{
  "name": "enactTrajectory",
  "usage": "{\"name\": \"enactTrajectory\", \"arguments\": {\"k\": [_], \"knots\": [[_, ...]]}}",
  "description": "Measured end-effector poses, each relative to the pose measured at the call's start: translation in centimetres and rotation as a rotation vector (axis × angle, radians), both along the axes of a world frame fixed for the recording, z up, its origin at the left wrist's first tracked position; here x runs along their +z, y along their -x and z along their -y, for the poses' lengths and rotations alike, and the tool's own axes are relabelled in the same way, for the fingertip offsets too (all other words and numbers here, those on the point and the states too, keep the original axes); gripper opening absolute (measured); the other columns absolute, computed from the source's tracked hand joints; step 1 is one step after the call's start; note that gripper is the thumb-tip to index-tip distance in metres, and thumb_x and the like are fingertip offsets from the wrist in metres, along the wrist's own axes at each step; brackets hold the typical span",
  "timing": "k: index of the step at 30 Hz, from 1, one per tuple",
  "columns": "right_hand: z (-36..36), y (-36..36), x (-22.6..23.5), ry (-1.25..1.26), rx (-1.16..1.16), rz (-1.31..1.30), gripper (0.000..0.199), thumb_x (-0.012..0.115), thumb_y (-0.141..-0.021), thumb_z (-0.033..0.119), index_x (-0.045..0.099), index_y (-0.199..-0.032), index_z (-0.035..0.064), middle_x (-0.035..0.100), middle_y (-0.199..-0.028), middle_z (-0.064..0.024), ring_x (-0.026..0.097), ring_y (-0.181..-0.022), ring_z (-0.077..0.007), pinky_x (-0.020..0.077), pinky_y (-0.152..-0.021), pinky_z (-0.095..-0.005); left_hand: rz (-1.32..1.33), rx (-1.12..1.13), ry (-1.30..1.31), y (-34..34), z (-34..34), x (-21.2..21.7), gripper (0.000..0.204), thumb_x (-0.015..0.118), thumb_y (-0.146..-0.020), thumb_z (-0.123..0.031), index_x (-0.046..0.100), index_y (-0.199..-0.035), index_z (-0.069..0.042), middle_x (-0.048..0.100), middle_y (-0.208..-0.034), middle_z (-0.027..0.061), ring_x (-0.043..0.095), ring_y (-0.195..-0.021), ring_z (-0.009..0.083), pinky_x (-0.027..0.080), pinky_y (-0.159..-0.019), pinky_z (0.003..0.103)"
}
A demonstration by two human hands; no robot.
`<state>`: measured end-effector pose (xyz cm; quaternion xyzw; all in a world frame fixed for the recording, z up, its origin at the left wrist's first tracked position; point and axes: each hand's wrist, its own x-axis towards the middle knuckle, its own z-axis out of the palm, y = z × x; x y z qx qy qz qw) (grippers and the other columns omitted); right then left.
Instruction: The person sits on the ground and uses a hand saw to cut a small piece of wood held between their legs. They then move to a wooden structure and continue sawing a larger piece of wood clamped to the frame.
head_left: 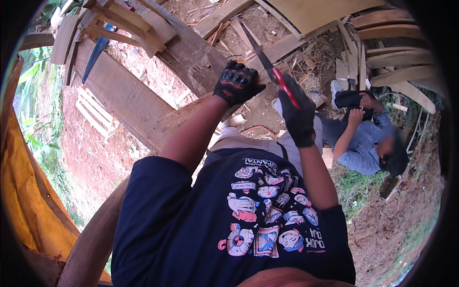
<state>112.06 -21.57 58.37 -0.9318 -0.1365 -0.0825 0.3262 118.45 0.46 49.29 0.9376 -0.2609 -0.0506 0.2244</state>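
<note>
My left hand [237,83], in a black glove with red marks, presses flat on a long weathered wooden plank [129,100] that slopes from upper left down toward my waist. My right hand [297,117], also in a black glove, grips the red handle of a hand saw [260,52]. The saw's dark blade points up and left, and it crosses the plank's end just right of my left hand. Both forearms are bare, and my dark printed shirt fills the lower middle.
Piled boards and wood scraps [306,52] lie on the red soil beyond the plank. A slatted wooden frame [122,24] stands at upper left. Another person in a blue shirt [366,143] sits at right, hands on a dark object. A yellow tarp [24,191] hangs at left.
</note>
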Motion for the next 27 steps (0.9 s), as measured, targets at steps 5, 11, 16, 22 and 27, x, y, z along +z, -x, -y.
{"name": "enactTrajectory", "arguments": {"k": [5,11,16,22,27], "knots": [[3.9,11.2,12.0,0.461,0.165,-0.164,0.045,0.070,-0.104,0.013,0.066,-0.147,0.0004,0.076,-0.133,-0.0233,0.078,-0.116,-0.0369,0.0634,-0.091,-0.0433,-0.076,-0.042,0.022,0.1,0.0,1.4,0.047,0.072,-0.095,-0.058,0.076,-0.093,-0.012,0.077,-0.094,0.0147,0.073,-0.099,0.0358,0.050,-0.101,0.049],[3.5,12.8,16.2,0.248,-0.124,-0.487,0.046,0.071,-0.102,0.012,0.066,-0.145,-0.0015,0.075,-0.135,-0.0234,0.077,-0.119,-0.0367,0.0634,-0.092,-0.0425,0.027,-0.019,0.020,0.3,0.0,0.3,0.046,0.074,-0.094,-0.058,0.076,-0.096,-0.011,0.078,-0.096,0.0142,0.074,-0.099,0.0355,0.050,-0.102,0.049],[1.2,5.1,6.5,-0.020,-0.032,-0.225,0.042,0.070,-0.103,0.010,0.067,-0.144,-0.0004,0.075,-0.135,-0.0230,0.077,-0.117,-0.0391,0.0623,-0.095,-0.0443,-0.071,-0.030,0.041,0.2,-0.3,0.1,0.046,0.074,-0.094,-0.057,0.076,-0.099,-0.011,0.077,-0.099,0.0159,0.073,-0.103,0.0350,0.050,-0.101,0.050],[-3.5,-6.5,-6.3,0.034,0.009,0.049,0.039,0.073,-0.104,0.013,0.070,-0.141,0.0032,0.074,-0.136,-0.0221,0.077,-0.114,-0.0385,0.0622,-0.092,-0.0467,-0.079,0.008,0.101,0.8,0.1,0.1,0.044,0.072,-0.096,-0.056,0.077,-0.098,-0.012,0.077,-0.098,0.0171,0.073,-0.103,0.0356,0.050,-0.105,0.050],[-1.9,-3.3,-3.6,0.020,0.020,0.121,0.040,0.074,-0.104,0.014,0.069,-0.142,0.0031,0.074,-0.136,-0.0219,0.076,-0.113,-0.0393,0.0613,-0.093,-0.0465,-0.209,0.051,-0.031,-0.5,0.4,1.3,0.048,0.072,-0.095,-0.059,0.078,-0.102,-0.011,0.077,-0.100,0.0161,0.073,-0.104,0.0360,0.049,-0.106,0.050]]}}
